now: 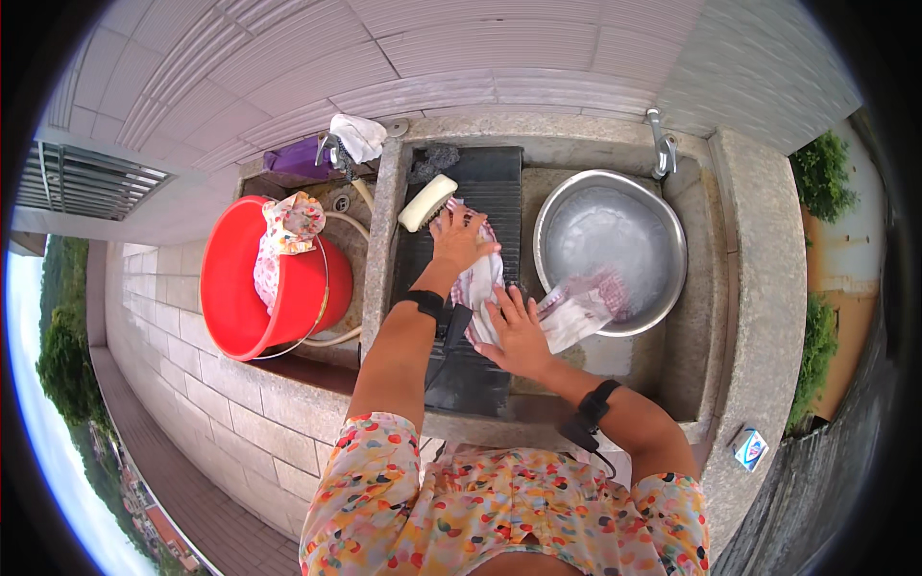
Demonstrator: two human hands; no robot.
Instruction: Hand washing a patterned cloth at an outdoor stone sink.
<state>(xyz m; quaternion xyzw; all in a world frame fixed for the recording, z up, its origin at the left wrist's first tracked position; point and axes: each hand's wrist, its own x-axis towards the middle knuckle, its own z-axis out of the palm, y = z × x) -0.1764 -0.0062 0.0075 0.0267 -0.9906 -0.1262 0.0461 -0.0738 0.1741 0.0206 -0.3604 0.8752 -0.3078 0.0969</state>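
Cloth: pink-and-white patterned cloth [477, 281] lies on the dark ribbed washboard [471, 288], one end trailing off the board's right edge into the steel basin [611, 252].
Long axis: runs roughly up and down the washboard, from the far end near the brush toward the person, then bends right toward the basin.
Left hand: the left hand [459, 240] sits at the far end of the cloth, palm down, fingers spread; looks like pressing, not a closed grip.
Right hand: the right hand [520, 331] is on the near end of the cloth, also flat and open, fingers splayed, nothing pinched that shows.
Which is nearer: both touch it; the right is closer to the part heading for the basin, the left pins the top.
Brush: white scrub brush [426, 203] rests at the washboard's upper left corner, just beside the left hand, untouched.
Left of the washboard: red bucket [252, 288] with a floral cloth [288, 230] draped over its rim.
Right of the washboard: basin holds cloudy water, with a tap [661, 144] above its far side.
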